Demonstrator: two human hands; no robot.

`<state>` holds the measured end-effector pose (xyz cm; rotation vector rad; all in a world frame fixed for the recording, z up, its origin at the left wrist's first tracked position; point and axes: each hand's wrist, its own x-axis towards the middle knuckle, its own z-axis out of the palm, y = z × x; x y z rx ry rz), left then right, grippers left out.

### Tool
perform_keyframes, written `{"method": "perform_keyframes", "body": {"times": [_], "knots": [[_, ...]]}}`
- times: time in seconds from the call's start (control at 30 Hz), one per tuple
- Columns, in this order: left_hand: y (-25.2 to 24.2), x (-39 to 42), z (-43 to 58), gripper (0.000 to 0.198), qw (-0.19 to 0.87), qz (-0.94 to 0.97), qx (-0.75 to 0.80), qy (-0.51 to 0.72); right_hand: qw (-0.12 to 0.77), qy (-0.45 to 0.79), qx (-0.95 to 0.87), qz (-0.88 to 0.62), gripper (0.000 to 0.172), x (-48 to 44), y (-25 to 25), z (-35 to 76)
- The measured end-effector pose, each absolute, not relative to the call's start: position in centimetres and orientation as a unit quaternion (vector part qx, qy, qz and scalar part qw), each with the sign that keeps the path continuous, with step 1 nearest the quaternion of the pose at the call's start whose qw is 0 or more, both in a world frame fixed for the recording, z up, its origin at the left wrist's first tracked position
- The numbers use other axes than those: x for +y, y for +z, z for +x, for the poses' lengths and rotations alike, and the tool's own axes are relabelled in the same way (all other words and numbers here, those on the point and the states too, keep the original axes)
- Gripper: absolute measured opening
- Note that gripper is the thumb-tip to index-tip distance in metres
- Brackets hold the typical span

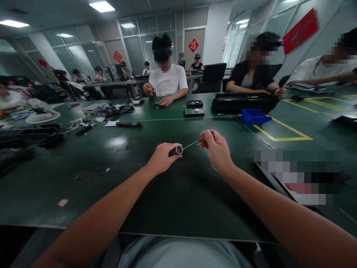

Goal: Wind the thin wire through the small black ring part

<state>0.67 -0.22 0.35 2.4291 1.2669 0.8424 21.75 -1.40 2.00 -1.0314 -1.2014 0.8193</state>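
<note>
My left hand [162, 159] is closed around a short black cylinder [179, 150] with a pale ring at its open end, which faces right. Between the fingers of my right hand [217, 149] is a thin metal rod [191, 144], possibly a slim tool; its grip end is hidden by the fingers. The rod slants down to the left, and its tip meets the cylinder's ringed end; I cannot tell whether it goes inside. Both hands are above the green table [167, 201], near its middle.
A blue bin [255, 117] stands beyond my right hand, beside a long black housing [242, 102]. Circuit-board devices [194, 112] lie farther back. Cables and parts [111, 108] are at left. A person in white [169, 82] works opposite. A blurred-out flat item [295, 178] lies right.
</note>
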Motion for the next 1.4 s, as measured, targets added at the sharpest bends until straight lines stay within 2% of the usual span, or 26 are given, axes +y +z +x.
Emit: {"method": "perform_keyframes", "body": {"times": [0.27, 0.53, 0.83, 1.07, 1.17, 1.3, 1.4], "knots": [[0.3, -0.5, 0.8, 0.034, 0.144, 0.836, 0.440, 0.295, 0.580, 0.280, -0.605, -0.469, 0.023, -2.4, 2.7, 21.5], [0.4, -0.4, 0.8, 0.031, 0.146, 0.837, 0.434, 0.298, 0.579, 0.250, -0.609, -0.481, 0.020, -2.6, 2.9, 21.4], [-0.1, -0.3, 0.7, 0.035, 0.145, 0.837, 0.436, 0.297, 0.508, 0.143, -0.653, -0.544, 0.039, -3.0, 3.1, 21.7], [0.1, -0.3, 0.6, 0.036, 0.148, 0.834, 0.445, 0.292, 0.500, 0.135, -0.719, -0.463, 0.013, -3.3, 2.9, 21.8], [0.0, -0.2, 0.6, 0.037, 0.152, 0.833, 0.445, 0.290, 0.488, 0.131, -0.728, -0.464, 0.013, -3.5, 3.1, 21.8], [-0.3, -0.1, 0.5, 0.037, 0.148, 0.833, 0.445, 0.294, 0.467, 0.124, -0.725, -0.492, 0.030, -3.6, 3.3, 21.7], [-0.2, -0.1, 0.5, 0.036, 0.144, 0.833, 0.447, 0.294, 0.489, 0.135, -0.711, -0.487, 0.021, -3.5, 3.1, 21.6]]}}
